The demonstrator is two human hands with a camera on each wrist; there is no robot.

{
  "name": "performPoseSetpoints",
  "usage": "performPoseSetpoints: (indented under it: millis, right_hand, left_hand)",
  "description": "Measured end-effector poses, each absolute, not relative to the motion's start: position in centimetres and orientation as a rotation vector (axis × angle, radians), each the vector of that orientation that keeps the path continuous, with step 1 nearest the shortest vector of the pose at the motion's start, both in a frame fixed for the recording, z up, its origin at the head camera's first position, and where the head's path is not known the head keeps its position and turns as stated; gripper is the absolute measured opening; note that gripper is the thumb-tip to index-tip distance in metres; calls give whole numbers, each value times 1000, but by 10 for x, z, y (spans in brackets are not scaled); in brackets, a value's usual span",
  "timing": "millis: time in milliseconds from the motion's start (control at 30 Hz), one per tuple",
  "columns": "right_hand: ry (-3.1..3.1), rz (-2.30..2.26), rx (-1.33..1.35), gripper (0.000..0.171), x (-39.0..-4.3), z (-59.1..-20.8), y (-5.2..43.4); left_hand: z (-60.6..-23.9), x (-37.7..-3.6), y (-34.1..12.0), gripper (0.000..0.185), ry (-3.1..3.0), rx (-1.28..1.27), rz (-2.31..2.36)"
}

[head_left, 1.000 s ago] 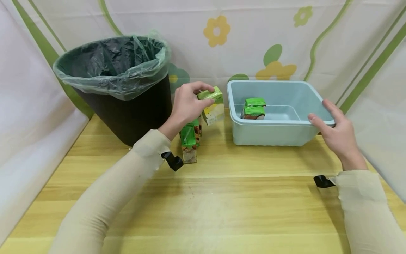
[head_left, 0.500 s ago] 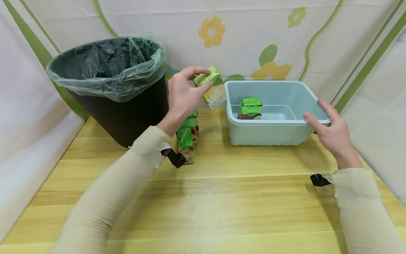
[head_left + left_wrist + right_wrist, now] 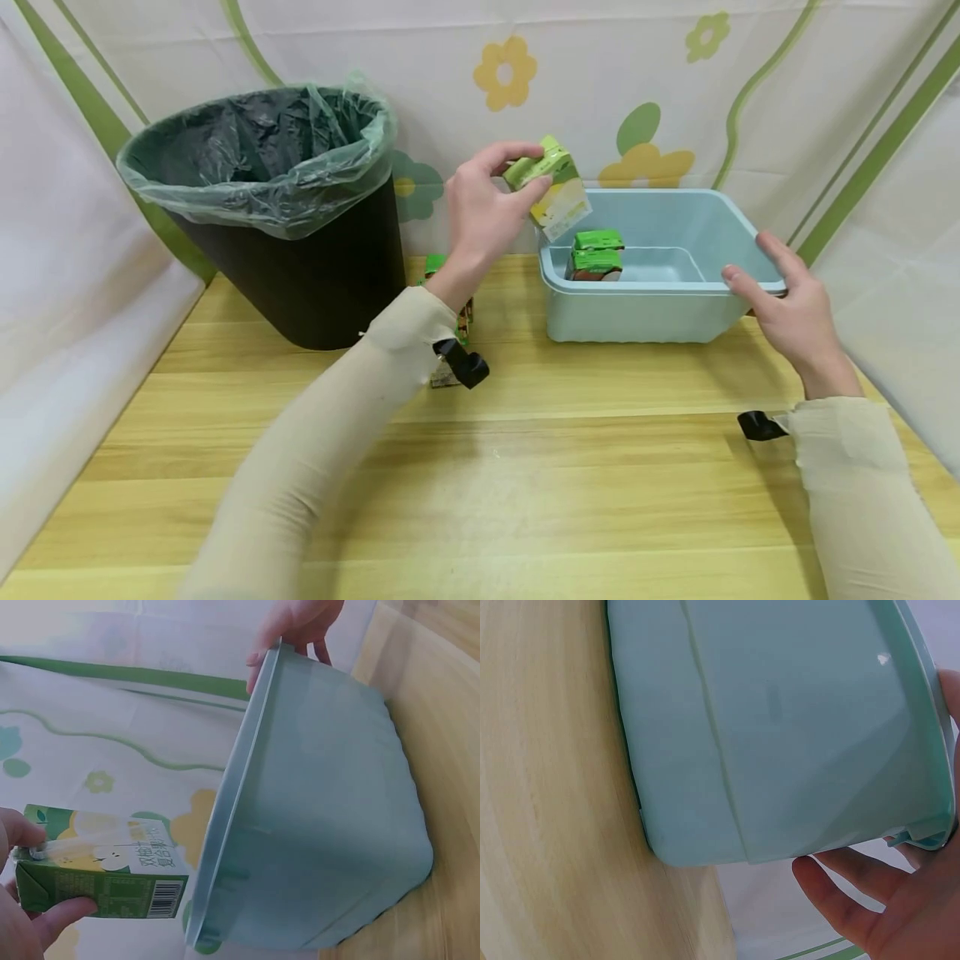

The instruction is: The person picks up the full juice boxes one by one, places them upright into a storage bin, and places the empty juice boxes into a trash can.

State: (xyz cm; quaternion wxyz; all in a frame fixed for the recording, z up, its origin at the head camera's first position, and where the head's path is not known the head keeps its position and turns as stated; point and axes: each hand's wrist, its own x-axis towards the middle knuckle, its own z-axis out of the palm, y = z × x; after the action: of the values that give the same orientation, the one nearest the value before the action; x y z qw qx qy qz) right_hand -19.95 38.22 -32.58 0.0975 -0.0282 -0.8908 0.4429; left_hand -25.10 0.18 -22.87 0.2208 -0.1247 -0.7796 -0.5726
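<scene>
Juice carton (image 3: 561, 200), pinched by left hand (image 3: 486, 202), moved rightward; right hand (image 3: 799, 321) grips tub (image 3: 637, 315).

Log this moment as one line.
left hand: holds tilted yellow-green carton near left end of blue tub | right hand: grips its right rim | inside: two green cartons

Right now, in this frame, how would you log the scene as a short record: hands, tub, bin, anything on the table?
Left hand: pinches a green-and-yellow carton, tilted, above the tub's left end
Right hand: grips the tub's right end at the rim
Tub: light blue, on the wooden table; holds two green-topped cartons
Bin: black, left of the tub, with a green liner
Other cartons: on the table, partly behind the left arm; count unclear
</scene>
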Motion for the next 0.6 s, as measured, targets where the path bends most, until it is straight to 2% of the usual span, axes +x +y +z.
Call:
performPoseSetpoints:
  millis: [600]
  right_hand:
    - [-2617,1324,-65,77,-200,-330,385]
  left_hand:
    - [-248,-263,65,28,-2149,-420,-1717]
